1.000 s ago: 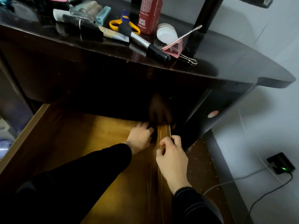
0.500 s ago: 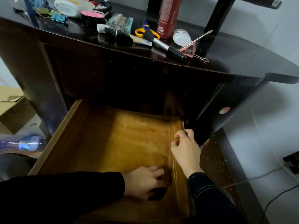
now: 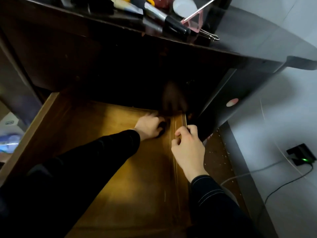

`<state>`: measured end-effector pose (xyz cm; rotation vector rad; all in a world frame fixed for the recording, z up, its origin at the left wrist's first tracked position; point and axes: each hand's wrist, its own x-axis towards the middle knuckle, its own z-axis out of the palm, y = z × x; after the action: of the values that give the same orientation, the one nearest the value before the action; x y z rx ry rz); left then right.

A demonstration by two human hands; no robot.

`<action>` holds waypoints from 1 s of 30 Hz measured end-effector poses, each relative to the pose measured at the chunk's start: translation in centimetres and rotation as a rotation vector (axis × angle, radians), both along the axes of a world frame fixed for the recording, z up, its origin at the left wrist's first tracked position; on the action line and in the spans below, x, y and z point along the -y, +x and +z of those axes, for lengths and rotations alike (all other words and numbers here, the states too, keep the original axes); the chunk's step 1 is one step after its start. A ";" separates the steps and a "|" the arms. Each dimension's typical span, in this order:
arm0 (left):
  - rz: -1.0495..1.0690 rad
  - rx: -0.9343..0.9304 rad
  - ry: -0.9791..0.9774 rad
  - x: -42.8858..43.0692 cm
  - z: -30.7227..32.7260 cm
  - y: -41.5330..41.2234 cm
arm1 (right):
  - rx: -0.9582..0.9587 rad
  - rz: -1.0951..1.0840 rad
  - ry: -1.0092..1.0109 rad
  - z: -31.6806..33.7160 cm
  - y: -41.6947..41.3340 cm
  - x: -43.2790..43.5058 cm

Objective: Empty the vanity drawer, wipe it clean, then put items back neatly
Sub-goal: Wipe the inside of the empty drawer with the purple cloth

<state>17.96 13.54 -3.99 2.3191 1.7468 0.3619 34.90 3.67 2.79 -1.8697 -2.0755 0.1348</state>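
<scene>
The wooden vanity drawer (image 3: pixel 103 131) is pulled out and its light brown bottom holds no items. My left hand (image 3: pixel 148 126) reaches to the far right corner of the drawer bottom, its fingers curled on a small dark cloth (image 3: pixel 163 125) that is pressed to the wood. My right hand (image 3: pixel 188 148) grips the top edge of the drawer's right side wall (image 3: pixel 178 121), thumb inside and fingers outside. Both forearms wear dark sleeves.
On the dark vanity top (image 3: pixel 248 36) above lie a black-capped marker (image 3: pixel 171 20), a white round jar (image 3: pixel 184 5), a pink binder clip (image 3: pixel 195 23) and other small items. A black power adapter (image 3: pixel 301 153) with a green light and cables sits on the floor to the right.
My left hand has slid the dark cloth from the near right part of the drawer bottom back to the far right corner. My right hand stays on the right wall.
</scene>
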 end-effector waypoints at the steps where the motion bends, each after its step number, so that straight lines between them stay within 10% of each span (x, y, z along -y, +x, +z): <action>1: 0.015 0.004 0.011 -0.3 -0.5 0.2 | -0.001 -0.001 0.001 0.0 0.0 0.0; 7: -0.026 -0.004 0.074 1.7 -1.5 0.6 | -0.012 0.005 0.012 -0.1 0.1 0.0; 20: -0.871 -0.160 -0.254 19.6 1.0 1.6 | 0.003 0.009 -0.016 1.0 -0.4 0.9; 30: -0.310 -0.056 -0.016 7.6 0.7 0.1 | -0.017 0.004 -0.001 0.4 -0.1 0.5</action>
<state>18.02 5.95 -3.26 2.5567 1.3728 0.2283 34.83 3.21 3.17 -1.8591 -2.0688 0.1521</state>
